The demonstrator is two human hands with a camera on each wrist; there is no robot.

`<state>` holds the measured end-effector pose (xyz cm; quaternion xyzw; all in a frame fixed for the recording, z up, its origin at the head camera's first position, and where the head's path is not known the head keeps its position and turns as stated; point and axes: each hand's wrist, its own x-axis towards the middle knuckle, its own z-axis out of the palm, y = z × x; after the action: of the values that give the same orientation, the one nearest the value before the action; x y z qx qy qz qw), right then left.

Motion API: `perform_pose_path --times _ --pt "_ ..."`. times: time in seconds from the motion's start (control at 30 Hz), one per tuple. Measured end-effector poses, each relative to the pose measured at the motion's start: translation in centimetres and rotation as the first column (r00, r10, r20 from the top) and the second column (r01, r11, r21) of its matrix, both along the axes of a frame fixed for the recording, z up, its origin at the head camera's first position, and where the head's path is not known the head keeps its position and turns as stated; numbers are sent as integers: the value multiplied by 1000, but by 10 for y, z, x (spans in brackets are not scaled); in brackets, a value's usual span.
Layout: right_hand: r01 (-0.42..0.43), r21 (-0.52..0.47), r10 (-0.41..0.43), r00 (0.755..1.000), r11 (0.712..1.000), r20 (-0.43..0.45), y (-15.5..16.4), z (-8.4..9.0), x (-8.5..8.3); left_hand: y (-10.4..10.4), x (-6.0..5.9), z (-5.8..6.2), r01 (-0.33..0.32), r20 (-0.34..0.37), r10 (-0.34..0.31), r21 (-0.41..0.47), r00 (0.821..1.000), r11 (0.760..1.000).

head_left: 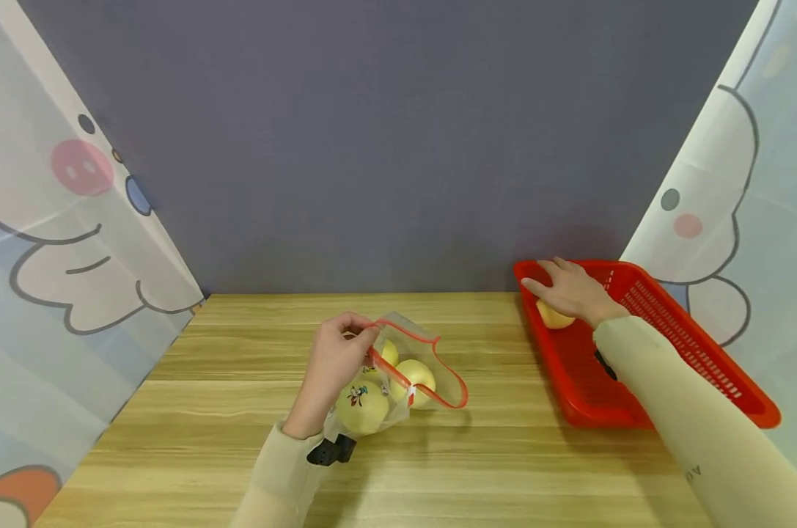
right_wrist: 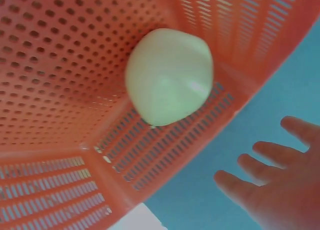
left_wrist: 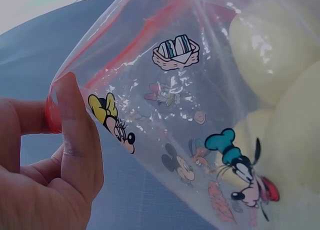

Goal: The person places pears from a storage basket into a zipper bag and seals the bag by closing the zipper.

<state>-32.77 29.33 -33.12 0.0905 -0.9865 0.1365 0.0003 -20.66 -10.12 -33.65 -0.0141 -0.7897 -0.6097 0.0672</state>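
Observation:
My left hand (head_left: 335, 359) pinches the red zip edge of a clear plastic zip bag (left_wrist: 145, 125) printed with cartoon figures. The bag's mouth gapes to the right. Several pale yellow, round fruits (head_left: 361, 407) lie inside it, partly covered by the prints. Over the far left corner of a red plastic basket (head_left: 592, 385), my right hand (head_left: 566, 293) is spread with fingers extended. Beneath that hand, one pale yellow, slightly angular round fruit (right_wrist: 170, 77) sits in the basket. In the right wrist view the fingers (right_wrist: 272, 152) are apart from this fruit.
Both hands work above a light wood-grain table (head_left: 497, 469). A dark grey panel (head_left: 398, 147) rises behind it. Curtains with cartoon prints (head_left: 61, 220) hang at both sides. The basket has slotted walls and a raised rim.

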Motion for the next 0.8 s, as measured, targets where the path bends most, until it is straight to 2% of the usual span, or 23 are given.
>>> perform_pose_path --times 0.23,0.57,0.8 --pt "-15 -20 15 999 1000 44 15 -16 -8 0 0 -1 4 -1 -4 1 1000 1000" --pt "-65 -1 65 993 998 97 23 -24 -11 2 2 0 3 -11 -3 2 1000 1000" --pt "-87 12 85 990 996 116 33 -38 -15 1 2 0 8 -16 -8 -6 1000 1000"
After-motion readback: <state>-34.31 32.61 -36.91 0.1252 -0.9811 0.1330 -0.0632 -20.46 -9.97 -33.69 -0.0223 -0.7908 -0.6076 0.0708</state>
